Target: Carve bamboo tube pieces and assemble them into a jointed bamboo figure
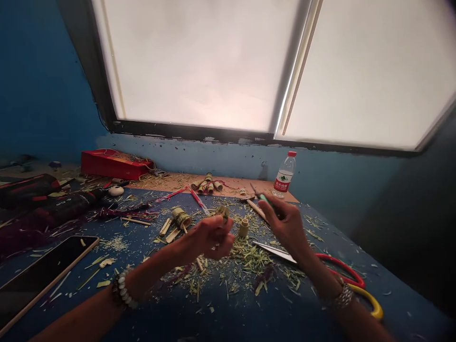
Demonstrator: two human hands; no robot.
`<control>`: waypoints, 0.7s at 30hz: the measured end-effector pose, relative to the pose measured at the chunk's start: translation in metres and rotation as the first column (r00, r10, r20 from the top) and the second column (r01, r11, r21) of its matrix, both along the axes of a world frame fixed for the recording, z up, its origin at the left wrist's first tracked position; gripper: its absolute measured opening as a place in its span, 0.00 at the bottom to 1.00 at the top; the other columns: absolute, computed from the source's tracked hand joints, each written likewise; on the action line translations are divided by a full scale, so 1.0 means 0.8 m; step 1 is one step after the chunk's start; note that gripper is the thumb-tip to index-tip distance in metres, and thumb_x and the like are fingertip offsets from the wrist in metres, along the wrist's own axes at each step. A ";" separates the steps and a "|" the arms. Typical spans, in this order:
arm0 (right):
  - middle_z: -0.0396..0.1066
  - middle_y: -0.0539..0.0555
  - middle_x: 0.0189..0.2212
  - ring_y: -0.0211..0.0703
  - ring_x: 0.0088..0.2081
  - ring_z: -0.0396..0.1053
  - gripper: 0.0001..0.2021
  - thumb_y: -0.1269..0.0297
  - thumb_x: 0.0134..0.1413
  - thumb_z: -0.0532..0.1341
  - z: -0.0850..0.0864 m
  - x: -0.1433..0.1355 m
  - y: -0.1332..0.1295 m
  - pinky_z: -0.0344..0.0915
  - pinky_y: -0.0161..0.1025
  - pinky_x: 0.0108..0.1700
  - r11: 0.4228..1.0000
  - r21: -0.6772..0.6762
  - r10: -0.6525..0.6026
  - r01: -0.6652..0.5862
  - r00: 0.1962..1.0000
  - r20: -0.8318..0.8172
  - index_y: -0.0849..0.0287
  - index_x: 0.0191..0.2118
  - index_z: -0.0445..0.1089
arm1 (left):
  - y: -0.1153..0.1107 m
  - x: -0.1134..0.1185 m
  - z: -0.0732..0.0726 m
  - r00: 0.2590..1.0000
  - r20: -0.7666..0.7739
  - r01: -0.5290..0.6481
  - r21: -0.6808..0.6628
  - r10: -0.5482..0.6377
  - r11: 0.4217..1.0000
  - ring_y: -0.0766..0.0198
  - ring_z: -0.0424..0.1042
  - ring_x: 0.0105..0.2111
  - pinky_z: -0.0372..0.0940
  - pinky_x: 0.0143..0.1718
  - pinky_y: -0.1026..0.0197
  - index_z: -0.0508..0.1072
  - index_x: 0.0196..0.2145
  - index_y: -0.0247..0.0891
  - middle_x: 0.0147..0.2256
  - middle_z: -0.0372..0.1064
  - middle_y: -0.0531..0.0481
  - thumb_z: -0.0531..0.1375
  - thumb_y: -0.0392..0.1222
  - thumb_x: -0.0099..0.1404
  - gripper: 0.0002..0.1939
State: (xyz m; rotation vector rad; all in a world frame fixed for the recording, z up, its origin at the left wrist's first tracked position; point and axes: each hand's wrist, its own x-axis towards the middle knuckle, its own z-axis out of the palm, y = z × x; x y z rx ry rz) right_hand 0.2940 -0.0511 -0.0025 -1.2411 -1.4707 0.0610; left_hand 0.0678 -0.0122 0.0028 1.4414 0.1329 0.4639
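My left hand (pixel 215 236) is closed around a short piece of bamboo (pixel 223 212), which pokes up above the fingers. A small tool with a green handle and a thin dark blade (pixel 266 199) sits in the grip of my right hand (pixel 285 223), its tip pointing up and left; I cannot tell its exact kind. The two hands are apart. Between them on the blue table stands a small stepped bamboo piece (pixel 244 228). Left of my left hand lies a wider bamboo tube (pixel 181 217) beside split bamboo strips (pixel 172 235).
Open scissors (pixel 344 270) lie under my right forearm. Behind are a wooden-handled hammer (pixel 257 209), a water bottle (pixel 284 175) and tied bamboo pieces (pixel 207 184). Leftward are a phone (pixel 42 275), dark power tools (pixel 53 204) and a red box (pixel 110 165). Green shavings (pixel 254 256) litter the table.
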 end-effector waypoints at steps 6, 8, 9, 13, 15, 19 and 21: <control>0.71 0.50 0.25 0.38 0.25 0.64 0.18 0.49 0.65 0.58 -0.002 -0.023 -0.010 0.59 0.34 0.27 0.992 -0.075 0.108 -0.097 0.980 0.165 0.60 0.44 0.74 | 0.017 -0.005 0.003 0.959 -0.060 -0.231 0.396 0.276 0.889 0.65 0.63 0.28 0.59 0.35 0.59 0.66 0.39 0.37 0.28 0.66 0.52 0.54 0.51 0.71 0.13; 0.70 0.50 0.25 0.38 0.25 0.64 0.18 0.49 0.65 0.58 -0.005 -0.023 -0.011 0.58 0.34 0.28 0.996 -0.073 0.070 -0.057 0.978 0.199 0.60 0.43 0.73 | 0.019 -0.006 0.004 0.935 -0.038 -0.293 0.474 0.352 0.830 0.63 0.65 0.32 0.60 0.37 0.59 0.67 0.41 0.36 0.32 0.68 0.49 0.56 0.49 0.70 0.12; 0.70 0.50 0.26 0.38 0.26 0.63 0.18 0.49 0.65 0.58 -0.006 -0.022 -0.010 0.58 0.34 0.29 0.997 -0.064 0.064 -0.053 0.980 0.189 0.60 0.43 0.73 | 0.021 -0.007 0.004 0.923 -0.021 -0.320 0.510 0.384 0.798 0.62 0.66 0.34 0.60 0.39 0.59 0.67 0.41 0.36 0.34 0.69 0.48 0.56 0.48 0.70 0.12; 0.66 0.48 0.26 0.37 0.26 0.60 0.18 0.48 0.60 0.63 -0.004 -0.029 -0.005 0.58 0.34 0.28 0.976 -0.086 0.205 -0.199 0.977 0.066 0.59 0.44 0.72 | 0.033 -0.011 -0.004 0.876 0.032 -0.390 0.632 0.481 0.670 0.63 0.66 0.33 0.59 0.37 0.60 0.68 0.39 0.35 0.31 0.69 0.49 0.55 0.48 0.70 0.12; 0.65 0.46 0.25 0.36 0.24 0.58 0.20 0.49 0.56 0.67 0.000 -0.038 0.000 0.57 0.34 0.26 0.949 -0.124 0.297 -0.291 0.954 0.037 0.59 0.46 0.72 | 0.038 -0.012 -0.008 0.843 0.047 -0.415 0.692 0.536 0.591 0.65 0.64 0.30 0.57 0.34 0.62 0.70 0.38 0.35 0.29 0.68 0.51 0.56 0.47 0.69 0.11; 0.71 0.49 0.29 0.36 0.27 0.63 0.17 0.53 0.54 0.68 0.005 -0.054 0.017 0.60 0.34 0.30 0.904 -0.144 0.419 -0.404 0.903 0.097 0.59 0.45 0.73 | 0.039 -0.013 -0.011 0.804 0.074 -0.443 0.737 0.590 0.510 0.65 0.63 0.29 0.55 0.32 0.62 0.74 0.39 0.34 0.29 0.70 0.52 0.59 0.40 0.65 0.08; 0.73 0.50 0.31 0.37 0.28 0.65 0.16 0.54 0.54 0.68 0.004 -0.056 0.027 0.62 0.34 0.31 0.902 -0.127 0.427 -0.413 0.898 0.106 0.60 0.42 0.73 | 0.036 -0.013 -0.009 0.805 0.074 -0.456 0.713 0.589 0.533 0.64 0.64 0.30 0.57 0.33 0.61 0.75 0.42 0.33 0.30 0.72 0.51 0.60 0.40 0.64 0.10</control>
